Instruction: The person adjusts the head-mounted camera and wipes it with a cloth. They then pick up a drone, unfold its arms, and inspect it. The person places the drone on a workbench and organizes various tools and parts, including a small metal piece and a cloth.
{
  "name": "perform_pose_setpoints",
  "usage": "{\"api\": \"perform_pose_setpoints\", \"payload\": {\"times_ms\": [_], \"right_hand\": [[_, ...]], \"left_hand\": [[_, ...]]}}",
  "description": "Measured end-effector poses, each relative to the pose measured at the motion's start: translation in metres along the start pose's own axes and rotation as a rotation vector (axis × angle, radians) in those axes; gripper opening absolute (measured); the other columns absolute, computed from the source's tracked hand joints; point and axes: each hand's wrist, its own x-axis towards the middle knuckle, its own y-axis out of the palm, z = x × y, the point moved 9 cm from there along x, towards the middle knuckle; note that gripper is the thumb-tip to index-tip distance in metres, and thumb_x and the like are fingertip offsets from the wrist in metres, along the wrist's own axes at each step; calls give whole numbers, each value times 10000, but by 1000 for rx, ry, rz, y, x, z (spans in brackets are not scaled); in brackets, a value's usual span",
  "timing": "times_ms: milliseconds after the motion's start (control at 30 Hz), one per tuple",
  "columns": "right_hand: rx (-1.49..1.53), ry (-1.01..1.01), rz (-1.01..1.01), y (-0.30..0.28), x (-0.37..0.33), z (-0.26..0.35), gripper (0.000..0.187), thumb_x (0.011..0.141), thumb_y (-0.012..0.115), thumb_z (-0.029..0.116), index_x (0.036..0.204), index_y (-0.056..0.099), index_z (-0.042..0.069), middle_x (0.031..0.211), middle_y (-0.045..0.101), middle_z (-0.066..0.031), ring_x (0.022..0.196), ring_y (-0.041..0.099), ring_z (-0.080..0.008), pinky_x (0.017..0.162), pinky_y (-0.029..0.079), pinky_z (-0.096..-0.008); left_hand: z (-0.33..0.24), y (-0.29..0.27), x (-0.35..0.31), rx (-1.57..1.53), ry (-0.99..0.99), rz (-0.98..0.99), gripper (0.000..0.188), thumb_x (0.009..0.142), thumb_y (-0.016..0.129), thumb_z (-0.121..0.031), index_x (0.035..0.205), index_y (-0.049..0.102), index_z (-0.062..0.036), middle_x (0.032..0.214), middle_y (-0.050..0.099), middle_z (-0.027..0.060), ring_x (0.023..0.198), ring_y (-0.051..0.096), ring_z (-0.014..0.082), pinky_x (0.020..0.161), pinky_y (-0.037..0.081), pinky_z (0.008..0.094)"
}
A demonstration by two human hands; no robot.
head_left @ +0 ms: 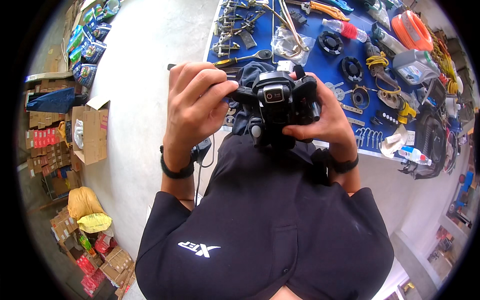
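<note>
Close in front of my chest is a black folding drone (274, 111) with a silver-rimmed panel on its body. My right hand (327, 117) wraps round its right side, thumb pressed on the lower body. My left hand (197, 102) pinches the end of the arm (245, 93) that sticks out on the drone's left. Behind the drone, a dark blue-grey cloth (254, 72) lies partly hidden at the table's near edge. A ratchet wrench (250, 57) with a yellow-and-black handle lies just beyond my left hand.
The blue-topped table (312, 62) carries black round discs (352, 68), a red-labelled bottle (345, 30), an orange hose coil (411, 31), a grey jug (415, 66), a yellow-corded power tool (380, 67) and several metal hooks (369, 137). Cardboard boxes (90, 135) and sacks (85, 202) stand at left.
</note>
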Motion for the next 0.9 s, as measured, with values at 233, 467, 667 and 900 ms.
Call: {"api": "perform_pose_setpoints", "payload": {"times_ms": [233, 467, 667, 900], "right_hand": [[105, 15, -104, -8, 2, -8, 771, 596, 940, 157, 1247, 548, 27, 1063, 656, -56, 1019, 619, -145, 922, 493, -300], [105, -52, -249, -18, 1, 3, 748, 593, 951, 84, 1212, 533, 40, 1085, 656, -65, 1058, 632, -148, 900, 520, -288], [143, -184, -164, 0, 5, 5, 749, 643, 941, 79, 1255, 508, 69, 1151, 650, -96, 1116, 642, -191, 966, 515, -324], [-68, -145, -186, -2, 0, 20, 586, 684, 896, 67, 1196, 611, 60, 1114, 691, -121, 1077, 682, -241, 916, 538, -345]], "left_hand": [[6, -9, 1, 44, -81, -125, 477, 653, 659, 32, 1108, 691, -110, 1123, 625, 58, 1107, 581, 292, 931, 428, 410], [41, 4, -35, -415, -471, -165, 277, 794, 755, -54, 1022, 607, 1, 908, 589, 95, 878, 572, 192, 820, 437, 296], [26, 55, -16, -843, -511, 44, 748, 607, 950, -176, 1251, 605, -17, 1185, 669, 124, 1161, 623, 249, 984, 485, 351], [25, 63, -19, -926, -502, 78, 710, 629, 931, -110, 1245, 585, -40, 1231, 648, 116, 1174, 612, 230, 987, 487, 354]]}}
